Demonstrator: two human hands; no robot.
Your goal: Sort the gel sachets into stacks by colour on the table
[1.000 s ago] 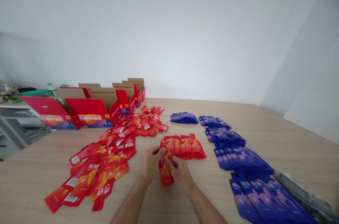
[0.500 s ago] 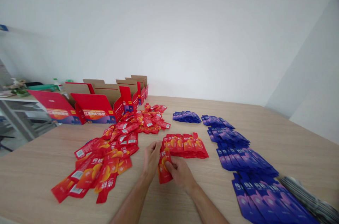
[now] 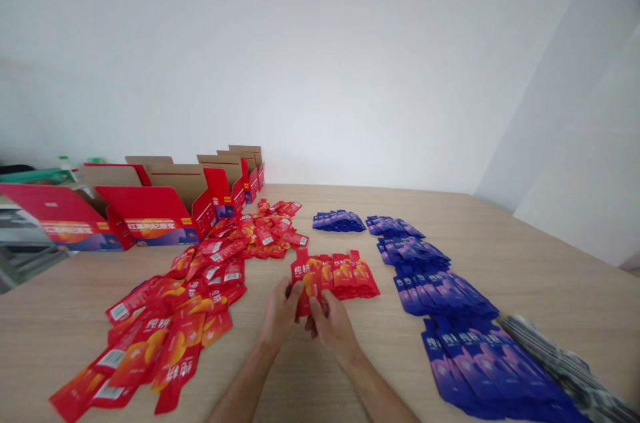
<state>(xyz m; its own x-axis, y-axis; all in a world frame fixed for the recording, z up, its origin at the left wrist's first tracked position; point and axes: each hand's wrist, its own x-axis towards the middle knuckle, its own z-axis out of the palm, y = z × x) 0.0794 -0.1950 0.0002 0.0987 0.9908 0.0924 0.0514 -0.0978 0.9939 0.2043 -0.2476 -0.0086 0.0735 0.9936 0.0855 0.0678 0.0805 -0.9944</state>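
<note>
Between my two hands is a red pouch (image 3: 306,280) with orange fruit printed on it, its front turned up toward me. My left hand (image 3: 281,313) grips its left edge with thumb on top. My right hand (image 3: 330,324) pinches the lower right side, fingers curled beneath. Just beyond and to the right lies an overlapping row of red pouches (image 3: 350,274), which the held pouch partly covers. Left of my left hand spreads a loose heap of red pouches (image 3: 170,336), some face up and some with barcodes showing.
Several opened red cartons (image 3: 150,213) stand along the left side. On the right, fanned stacks of blue-purple pouches (image 3: 445,293) run from near to far, with another blue stack (image 3: 339,220) farther back. A striped bundle (image 3: 555,356) lies at the right. A white wall (image 3: 370,63) rises behind the table.
The red pouch has moved up and forward, level with the row's left end. My right hand has shifted slightly left and forward. The view has turned a little to the right.
</note>
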